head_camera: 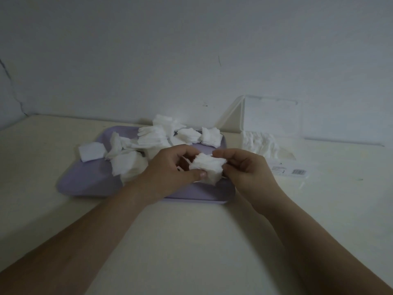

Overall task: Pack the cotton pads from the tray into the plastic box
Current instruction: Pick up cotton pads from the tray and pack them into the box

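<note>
Above the flat lilac plastic tray (pixel 89 179), fingers of the left hand (pixel 170 173) and right hand (pixel 246 169) pinch a small stack of white square cotton pads (pixel 207 168).

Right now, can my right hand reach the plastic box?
Probably yes. The plastic box sits just right of the right hand, its lid stands open, and nothing lies between them. That hand and the left hand grip a stack of cotton pads, though.
</note>
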{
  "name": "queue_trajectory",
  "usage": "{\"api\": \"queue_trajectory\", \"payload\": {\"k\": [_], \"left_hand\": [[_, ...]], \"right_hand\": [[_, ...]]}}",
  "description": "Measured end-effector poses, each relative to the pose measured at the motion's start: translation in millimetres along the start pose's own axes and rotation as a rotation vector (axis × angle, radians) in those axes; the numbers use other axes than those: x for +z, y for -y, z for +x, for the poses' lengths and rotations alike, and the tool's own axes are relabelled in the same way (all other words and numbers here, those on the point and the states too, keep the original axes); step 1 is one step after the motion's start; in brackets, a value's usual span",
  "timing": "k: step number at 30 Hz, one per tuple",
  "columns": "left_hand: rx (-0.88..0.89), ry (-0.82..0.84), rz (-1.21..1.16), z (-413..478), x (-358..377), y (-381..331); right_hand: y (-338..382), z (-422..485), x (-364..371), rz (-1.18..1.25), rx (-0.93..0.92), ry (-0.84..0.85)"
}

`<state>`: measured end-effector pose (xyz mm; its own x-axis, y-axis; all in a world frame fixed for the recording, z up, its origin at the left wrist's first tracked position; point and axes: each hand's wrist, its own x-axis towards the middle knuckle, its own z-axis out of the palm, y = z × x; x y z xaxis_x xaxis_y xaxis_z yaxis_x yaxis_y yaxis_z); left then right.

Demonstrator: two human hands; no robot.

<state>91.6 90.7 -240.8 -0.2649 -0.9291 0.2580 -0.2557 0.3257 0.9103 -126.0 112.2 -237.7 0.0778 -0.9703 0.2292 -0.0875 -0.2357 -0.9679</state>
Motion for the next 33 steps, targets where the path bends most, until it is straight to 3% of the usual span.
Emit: {"api": "queue_trajectory", "payload": {"k": [6,10,14,19,29,33], "left_hand": [[-0.006,0.077,0.026,-3.8,2.7,-6.8],[-0.017,0.045,0.109,-1.7,2.1,-3.8],[-0.043,0.115,0.170,-1.6,-1.1,-7.2],[-0.088,0.220,0.274,1.2,-10.8,-13.6],[-0.082,0.190,0.281,2.0,-5.0,-15.1],[-0.084,0.158,0.212,5.0,-11.5,-12.2]], "right_hand": [[6.0,-6.4,2.0,-0.039,0.030,0.104],[5.9,-8.8,1.3,-0.326,-0.040,0.171],[6.1,-10.7,9.1,-0.528,-0.125,0.100],[14.1,-14.4,12.9,-0.626,-0.119,0.124],[12.3,-19.3,32.6,-0.459,0.078,0.149],[13.5,-17.1,28.6,-0.441,0.033,0.134]]}}
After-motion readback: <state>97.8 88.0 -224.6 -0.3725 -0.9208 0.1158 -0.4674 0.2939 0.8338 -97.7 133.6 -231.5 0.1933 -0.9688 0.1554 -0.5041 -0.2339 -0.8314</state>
